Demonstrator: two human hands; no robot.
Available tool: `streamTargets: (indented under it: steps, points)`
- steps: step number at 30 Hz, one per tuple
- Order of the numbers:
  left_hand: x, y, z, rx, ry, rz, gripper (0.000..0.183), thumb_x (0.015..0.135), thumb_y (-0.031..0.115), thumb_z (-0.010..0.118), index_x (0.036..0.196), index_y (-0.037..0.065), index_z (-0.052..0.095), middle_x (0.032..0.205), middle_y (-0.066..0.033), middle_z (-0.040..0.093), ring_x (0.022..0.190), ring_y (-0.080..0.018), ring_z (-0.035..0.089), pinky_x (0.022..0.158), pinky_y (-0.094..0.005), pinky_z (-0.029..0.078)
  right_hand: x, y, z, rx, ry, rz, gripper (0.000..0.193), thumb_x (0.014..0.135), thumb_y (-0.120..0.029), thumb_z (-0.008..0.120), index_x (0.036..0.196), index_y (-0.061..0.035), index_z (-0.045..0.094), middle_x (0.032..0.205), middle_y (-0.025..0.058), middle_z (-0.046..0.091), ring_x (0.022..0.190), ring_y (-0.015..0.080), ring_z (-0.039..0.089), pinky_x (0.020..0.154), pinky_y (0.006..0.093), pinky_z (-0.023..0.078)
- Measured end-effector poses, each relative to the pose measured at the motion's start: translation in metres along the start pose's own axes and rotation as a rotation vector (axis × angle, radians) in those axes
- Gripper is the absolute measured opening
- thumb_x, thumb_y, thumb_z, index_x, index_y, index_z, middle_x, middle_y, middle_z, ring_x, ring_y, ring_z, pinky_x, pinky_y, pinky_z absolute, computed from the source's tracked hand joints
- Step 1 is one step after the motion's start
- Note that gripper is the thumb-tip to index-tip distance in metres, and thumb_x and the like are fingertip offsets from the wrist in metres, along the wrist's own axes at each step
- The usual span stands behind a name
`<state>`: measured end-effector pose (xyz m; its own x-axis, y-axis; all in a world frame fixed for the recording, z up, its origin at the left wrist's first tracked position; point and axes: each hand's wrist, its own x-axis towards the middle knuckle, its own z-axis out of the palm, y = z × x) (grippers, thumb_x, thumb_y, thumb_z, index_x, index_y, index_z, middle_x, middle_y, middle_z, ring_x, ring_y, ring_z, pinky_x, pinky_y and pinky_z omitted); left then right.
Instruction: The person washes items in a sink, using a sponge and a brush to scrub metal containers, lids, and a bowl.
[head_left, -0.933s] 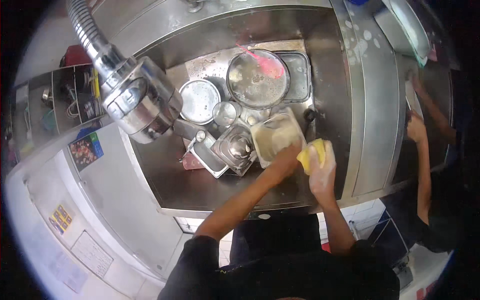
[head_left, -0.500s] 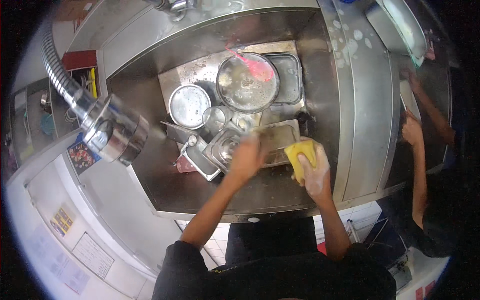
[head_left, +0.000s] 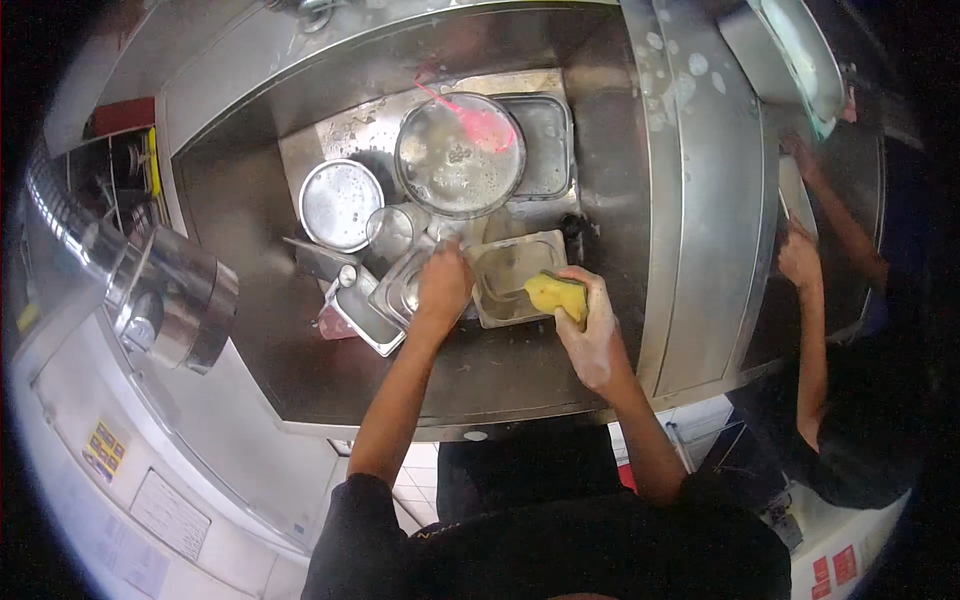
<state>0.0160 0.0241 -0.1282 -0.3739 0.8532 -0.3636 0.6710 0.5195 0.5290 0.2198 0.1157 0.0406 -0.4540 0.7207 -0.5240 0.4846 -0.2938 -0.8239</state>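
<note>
My right hand [head_left: 592,335] is closed round a yellow sponge [head_left: 556,295], just above the near right corner of a rectangular metal pan [head_left: 490,303] in the sink. Fingers curled, my left hand [head_left: 445,287] hovers over or touches the metal containers left of that pan; whatever it grips is hidden. Beside it a small rectangular metal pan [head_left: 366,318] lies tilted. Farther back stand a clear round container [head_left: 388,233] and a round metal lid or plate [head_left: 341,205]. A large round pan [head_left: 440,185] has a pink utensil [head_left: 487,130] on it.
A metal sprayer head [head_left: 180,300] on a flexible hose hangs at the left. Behind the round pan is another rectangular tray [head_left: 550,150]. The sink's right rim [head_left: 655,250] adjoins a steel counter. Beyond it, another person's hand [head_left: 800,258] holds a pale flat thing.
The sponge has moved left and turned over the pan with my right hand. My left hand has drawn back from the pan toward the containers at left. The whole view has shifted slightly.
</note>
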Motion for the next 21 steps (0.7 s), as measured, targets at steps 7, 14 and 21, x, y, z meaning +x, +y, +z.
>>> streamTargets:
  steps: [7,14,21]
  points:
    - [0.011,-0.007,0.017,0.286,-0.394,-0.140,0.025,0.088,0.013,0.052,0.104,-0.003,0.061,0.096,-0.0266,0.067,0.084,-0.0411,0.067,0.073,-0.0476,0.056,0.000,0.000,-0.012,-0.076,-0.023,0.100,0.039,0.090,-0.002,0.055,0.129,-0.0016,0.047,0.118,0.0199,0.059,0.108,0.0282,0.061,0.093,0.0365,0.047]
    - [0.016,0.084,0.018,0.115,-0.206,0.150,0.042,0.090,0.029,0.057,0.116,-0.004,0.058,0.100,-0.0255,0.066,0.096,-0.0418,0.063,0.087,-0.0473,0.050,-0.030,-0.019,-0.036,0.090,0.092,0.071,0.040,0.090,-0.005,0.058,0.129,-0.0002,0.046,0.118,0.0141,0.056,0.106,0.0190,0.057,0.096,0.0315,0.043]
    - [0.080,0.148,0.114,0.532,-0.530,-0.027,0.046,0.088,0.042,0.059,0.117,0.007,0.059,0.123,-0.0139,0.063,0.114,-0.0293,0.061,0.102,-0.0494,0.036,-0.013,-0.060,-0.111,-0.167,0.595,-0.417,0.063,0.089,-0.025,0.064,0.135,0.0049,0.032,0.130,0.0193,0.042,0.117,0.0258,0.046,0.102,0.0420,0.037]
